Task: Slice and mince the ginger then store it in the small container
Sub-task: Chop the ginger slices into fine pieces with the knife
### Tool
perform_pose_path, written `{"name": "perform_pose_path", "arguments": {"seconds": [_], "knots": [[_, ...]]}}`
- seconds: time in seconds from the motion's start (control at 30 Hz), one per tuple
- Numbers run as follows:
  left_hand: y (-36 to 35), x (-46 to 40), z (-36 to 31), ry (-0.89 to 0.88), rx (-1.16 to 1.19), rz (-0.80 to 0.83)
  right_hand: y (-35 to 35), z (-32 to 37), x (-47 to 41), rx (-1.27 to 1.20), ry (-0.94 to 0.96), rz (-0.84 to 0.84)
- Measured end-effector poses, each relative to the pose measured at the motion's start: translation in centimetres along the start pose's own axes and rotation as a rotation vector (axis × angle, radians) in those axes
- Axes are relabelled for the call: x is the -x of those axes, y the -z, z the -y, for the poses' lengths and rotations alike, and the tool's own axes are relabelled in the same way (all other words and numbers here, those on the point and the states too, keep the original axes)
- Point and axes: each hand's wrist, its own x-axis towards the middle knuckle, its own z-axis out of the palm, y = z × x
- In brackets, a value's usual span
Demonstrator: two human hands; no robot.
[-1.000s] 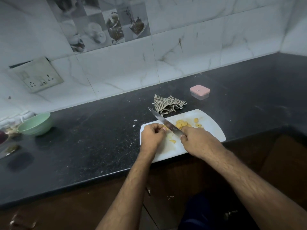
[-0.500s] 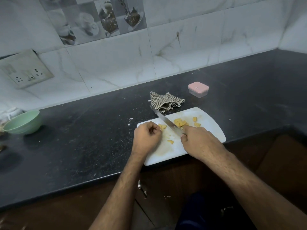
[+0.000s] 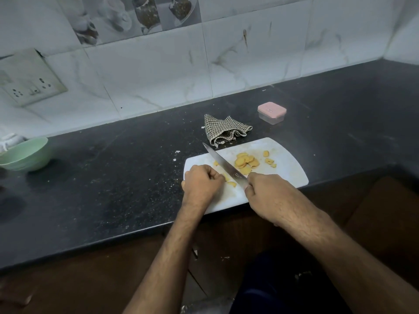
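Note:
A white cutting board lies at the front edge of the black counter. Yellow ginger slices lie in a pile on it, right of the knife blade. My right hand grips the knife's handle, with the blade angled up and to the left across the board. My left hand has its fingers curled on a small ginger piece right beside the blade. Another loose piece lies between my hands. The small container, clear with a pink lid, stands closed behind the board.
A checked cloth lies crumpled just behind the board. A green bowl stands at the far left of the black counter. A wall socket sits on the tiled wall at left.
The knife blade has shifted slightly right and down on the board. My left hand stays curled beside it. The camera has tilted, so the scene sits a little differently.

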Motion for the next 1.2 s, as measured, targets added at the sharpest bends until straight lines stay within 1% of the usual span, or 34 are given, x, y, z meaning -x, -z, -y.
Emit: {"name": "perform_pose_path", "arguments": {"seconds": [0.1,0.2,0.3,0.53,0.77,1.2], "knots": [[0.0,0.1,0.6,-0.064,0.026,-0.003,0.2,0.2,0.3,0.008,-0.008,0.012],[0.2,0.2,1.4,-0.168,0.059,0.025,0.2,0.8,0.7,-0.018,-0.034,0.058],[0.3,0.2,1.6,-0.195,0.067,0.047,0.1,1.1,0.8,-0.021,-0.051,0.072],[0.2,0.6,1.3,-0.17,0.106,0.001,-0.4,1.3,1.6,0.039,0.01,0.056],[0.1,1.1,1.4,-0.114,0.197,-0.029,-0.7,1.8,2.1,0.118,0.035,0.063],[0.2,0.9,0.8,0.005,0.289,-0.003,0.5,1.2,1.6,0.199,0.06,0.176]]}}
